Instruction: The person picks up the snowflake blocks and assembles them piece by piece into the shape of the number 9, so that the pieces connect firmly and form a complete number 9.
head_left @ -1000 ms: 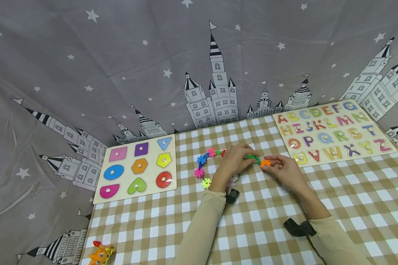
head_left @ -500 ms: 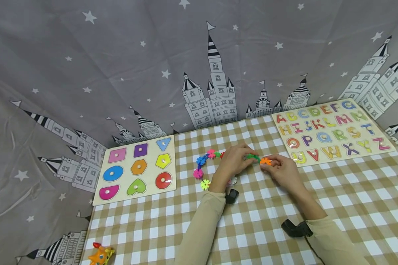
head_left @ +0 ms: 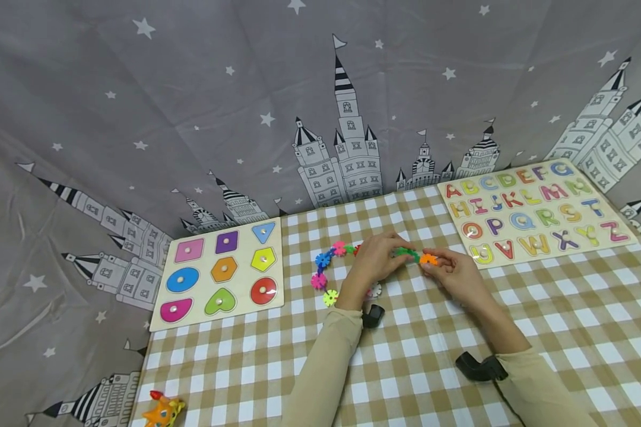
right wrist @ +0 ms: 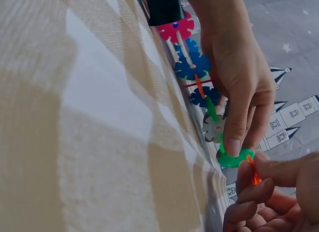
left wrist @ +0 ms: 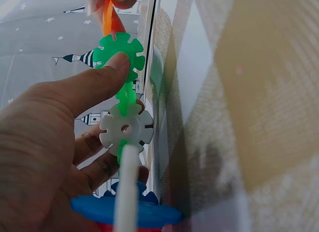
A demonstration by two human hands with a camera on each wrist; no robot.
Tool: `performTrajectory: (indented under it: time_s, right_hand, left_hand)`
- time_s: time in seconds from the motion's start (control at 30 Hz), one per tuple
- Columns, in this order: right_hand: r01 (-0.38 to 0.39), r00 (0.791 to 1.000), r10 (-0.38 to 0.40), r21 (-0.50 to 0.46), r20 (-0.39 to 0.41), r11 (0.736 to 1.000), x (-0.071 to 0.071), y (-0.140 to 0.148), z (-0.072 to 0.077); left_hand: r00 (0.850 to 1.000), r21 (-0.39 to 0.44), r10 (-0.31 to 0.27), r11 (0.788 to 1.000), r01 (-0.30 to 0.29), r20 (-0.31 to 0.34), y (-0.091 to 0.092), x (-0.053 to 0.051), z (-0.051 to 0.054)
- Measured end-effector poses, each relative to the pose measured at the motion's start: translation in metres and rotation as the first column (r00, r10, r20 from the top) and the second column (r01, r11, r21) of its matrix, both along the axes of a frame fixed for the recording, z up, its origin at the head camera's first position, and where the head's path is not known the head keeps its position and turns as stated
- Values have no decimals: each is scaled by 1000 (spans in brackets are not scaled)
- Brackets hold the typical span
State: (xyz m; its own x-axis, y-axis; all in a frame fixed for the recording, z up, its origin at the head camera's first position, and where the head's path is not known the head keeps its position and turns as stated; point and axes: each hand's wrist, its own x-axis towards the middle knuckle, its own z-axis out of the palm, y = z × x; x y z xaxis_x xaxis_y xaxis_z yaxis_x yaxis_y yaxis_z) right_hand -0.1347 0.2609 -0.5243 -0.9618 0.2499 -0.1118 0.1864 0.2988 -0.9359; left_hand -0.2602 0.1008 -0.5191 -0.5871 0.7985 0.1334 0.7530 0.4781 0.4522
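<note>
A chain of slotted plastic snowflake discs (head_left: 323, 259) curves across the cloth and passes behind my left hand (head_left: 373, 259). That hand pinches a green snowflake disc (left wrist: 115, 43) at the chain's right end, thumb on its face. A translucent whitish disc (left wrist: 110, 126) hangs just below it in the left wrist view. My right hand (head_left: 456, 276) pinches an orange snowflake disc (head_left: 429, 259) between thumb and fingers, edge-on against the green disc's rim. Whether its slot is joined there is hard to tell, as fingertips cover part of it.
To the left lies a wooden shape puzzle board (head_left: 274, 270). An alphabet puzzle board (head_left: 619, 228) lies at the back right. A small orange toy figure (head_left: 162, 410) is at the front left. Checked cloth (head_left: 406, 367) covers the table; a grey castle-print curtain (head_left: 192, 71) stands behind.
The orange disc has tilted slightly in my right fingers, staying against the green disc. The chain's left part has shifted very slightly. My left hand keeps its pinch in nearly the same place.
</note>
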Motion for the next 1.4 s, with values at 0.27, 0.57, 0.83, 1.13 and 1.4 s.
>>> performTrajectory:
  time_s: [0.27,0.57,0.83,1.13,1.4]
  right_hand:
    - [-10,999,10,-13,49,1000,0,-2,1]
    - [75,997,-74,-116,14,990,-2,-9,-5]
    - [112,994,-112,-93,-2,989,-1,-14,-9]
    - [128,991,-130,-49,-21,991,-3,-18,-12]
    - [79,992,-42,325,-120,942,-1,-8,-5]
  left_hand:
    - [999,12,-15,1000,15,34,0,0,1]
    - [993,-3,-53,999,54,105,2,0,4]
    - [986,42,-82,996,77,142,2,2,4]
    - [991,-12,-88,996,90,100,5,1,3]
    - [995,-77,-42,996,49,88,6,1,4]
